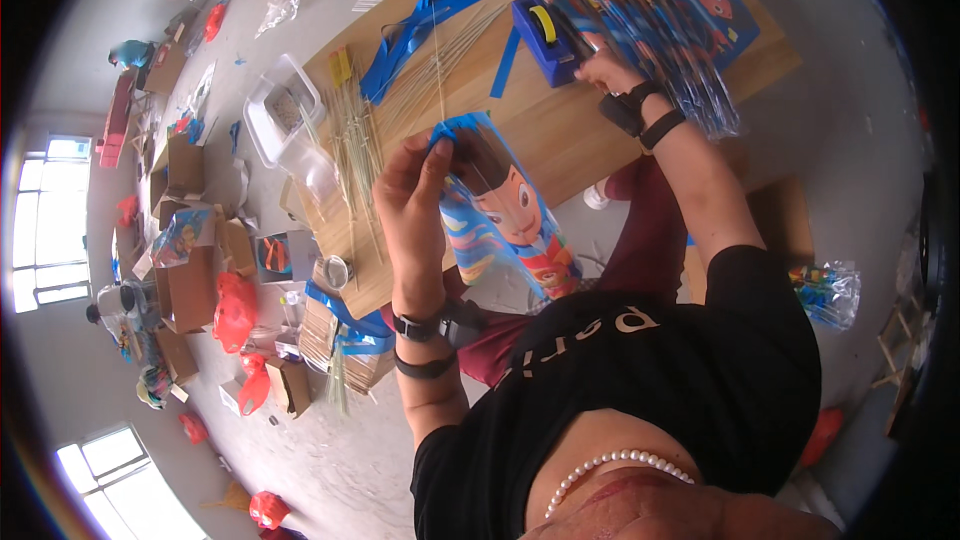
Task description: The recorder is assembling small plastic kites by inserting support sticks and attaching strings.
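My left hand point(408, 190) pinches the top corner of a folded, printed plastic sheet point(515, 208) with a cartoon face in bright colours. From the pinched corner a thin pale stick point(437, 60) sticks out toward the far side of the table. The sheet hangs tilted over the table's near edge and my lap. At the near end of a blue tape dispenser point(556, 62) with a yellow core, my right hand point(612, 73) has its fingers bent together. Whatever lies between those fingers is too small to make out.
Blue ribbon strips point(388, 62) and bundles of thin sticks point(355, 155) lie on the wooden table point(575, 145). Several long printed packs in clear film point(665, 50) cover its right end. Clear plastic tubs point(262, 135) stand left. Cardboard boxes point(187, 290) and red bags point(235, 310) crowd the floor.
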`<state>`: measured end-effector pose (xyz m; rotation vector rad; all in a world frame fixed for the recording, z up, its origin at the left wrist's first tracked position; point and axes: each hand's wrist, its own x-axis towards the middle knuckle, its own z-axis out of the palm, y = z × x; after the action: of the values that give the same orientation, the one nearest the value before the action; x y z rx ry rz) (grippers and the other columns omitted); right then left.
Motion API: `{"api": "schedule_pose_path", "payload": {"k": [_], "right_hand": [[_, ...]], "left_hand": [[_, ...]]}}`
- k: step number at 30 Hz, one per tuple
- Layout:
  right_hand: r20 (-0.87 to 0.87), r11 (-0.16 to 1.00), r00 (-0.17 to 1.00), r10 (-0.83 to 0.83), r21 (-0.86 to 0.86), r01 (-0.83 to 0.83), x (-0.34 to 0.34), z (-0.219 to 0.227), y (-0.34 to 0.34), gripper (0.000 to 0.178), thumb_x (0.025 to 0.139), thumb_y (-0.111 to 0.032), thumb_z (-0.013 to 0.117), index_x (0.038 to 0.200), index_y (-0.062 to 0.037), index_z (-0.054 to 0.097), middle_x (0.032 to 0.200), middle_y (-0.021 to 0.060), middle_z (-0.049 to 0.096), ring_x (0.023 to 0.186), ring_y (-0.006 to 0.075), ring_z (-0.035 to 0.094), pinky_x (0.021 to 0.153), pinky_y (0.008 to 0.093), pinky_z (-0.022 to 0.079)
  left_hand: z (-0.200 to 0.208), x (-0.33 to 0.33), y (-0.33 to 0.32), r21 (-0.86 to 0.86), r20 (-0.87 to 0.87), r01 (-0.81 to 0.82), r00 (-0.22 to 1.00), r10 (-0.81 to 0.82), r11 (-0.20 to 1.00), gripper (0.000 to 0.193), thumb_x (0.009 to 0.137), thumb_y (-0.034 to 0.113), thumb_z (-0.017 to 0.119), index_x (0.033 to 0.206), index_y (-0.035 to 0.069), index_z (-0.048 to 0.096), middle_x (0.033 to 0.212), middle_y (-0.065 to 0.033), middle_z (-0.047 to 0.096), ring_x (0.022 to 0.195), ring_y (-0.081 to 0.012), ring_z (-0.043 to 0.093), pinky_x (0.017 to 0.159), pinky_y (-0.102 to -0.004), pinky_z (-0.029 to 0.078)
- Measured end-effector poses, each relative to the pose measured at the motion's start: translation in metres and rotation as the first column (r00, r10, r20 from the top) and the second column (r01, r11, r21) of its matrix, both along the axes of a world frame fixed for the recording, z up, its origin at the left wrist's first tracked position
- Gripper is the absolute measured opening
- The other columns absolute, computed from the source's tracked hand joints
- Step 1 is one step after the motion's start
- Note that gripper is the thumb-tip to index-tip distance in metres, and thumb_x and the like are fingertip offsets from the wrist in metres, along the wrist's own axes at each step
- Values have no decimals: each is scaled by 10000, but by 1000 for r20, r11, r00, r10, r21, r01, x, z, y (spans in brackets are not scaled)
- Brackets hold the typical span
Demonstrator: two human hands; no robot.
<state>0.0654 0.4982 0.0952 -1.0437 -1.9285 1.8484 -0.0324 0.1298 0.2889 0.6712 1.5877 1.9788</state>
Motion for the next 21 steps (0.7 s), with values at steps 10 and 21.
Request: {"api": "schedule_pose_path", "payload": {"k": [10, 21], "right_hand": [[-426, 972, 873, 236, 102, -214, -16, 92, -109, 299, 943, -193, 679, 1186, -26, 632, 1016, 37, 683, 1009, 116, 629, 914, 256, 452], [-490, 818, 656, 574, 322, -476, -5, 240, -201, 278, 1015, -185, 566, 1214, 7, 598, 1208, 150, 682, 1104, 192, 643, 1039, 342, 439]], "left_hand": [[-2, -14, -15, 45, 109, 12, 994, -17, 999, 158, 966, 81, 644, 1071, -29, 687, 926, -62, 722, 826, -114, 674, 759, -239, 509], [-7, -15, -22, 131, 248, 115, 958, -145, 985, 181, 993, 138, 601, 1055, -10, 684, 923, -37, 715, 813, -98, 659, 738, -228, 503]]}}
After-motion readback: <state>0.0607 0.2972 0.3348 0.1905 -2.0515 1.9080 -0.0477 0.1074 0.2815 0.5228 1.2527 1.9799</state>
